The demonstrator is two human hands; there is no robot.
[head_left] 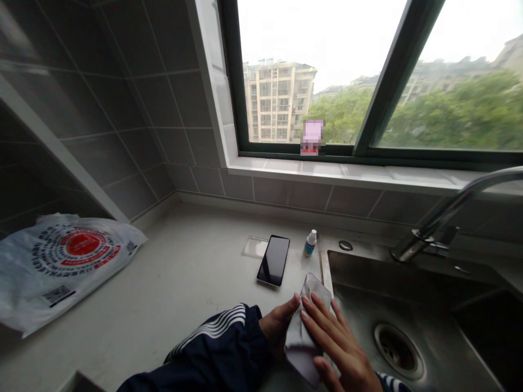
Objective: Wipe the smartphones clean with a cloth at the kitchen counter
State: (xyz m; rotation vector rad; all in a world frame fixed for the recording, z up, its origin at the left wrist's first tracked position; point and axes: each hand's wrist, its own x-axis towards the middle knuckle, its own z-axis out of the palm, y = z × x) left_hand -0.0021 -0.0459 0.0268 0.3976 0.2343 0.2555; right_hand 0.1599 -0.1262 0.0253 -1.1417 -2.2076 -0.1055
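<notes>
A small grey cloth lies near the counter's front edge beside the sink. My left hand, in a dark sleeve with white stripes, grips the cloth from the left, thumb on top. My right hand lies over the cloth with its fingers stretched flat. Just beyond the hands a black smartphone lies face up on the counter. A small white bottle with a blue label stands to the phone's right.
A steel sink with a drain and a chrome tap is to the right. A clear flat plastic piece lies left of the phone. A white printed plastic bag lies at far left under a slanted shelf. Window behind.
</notes>
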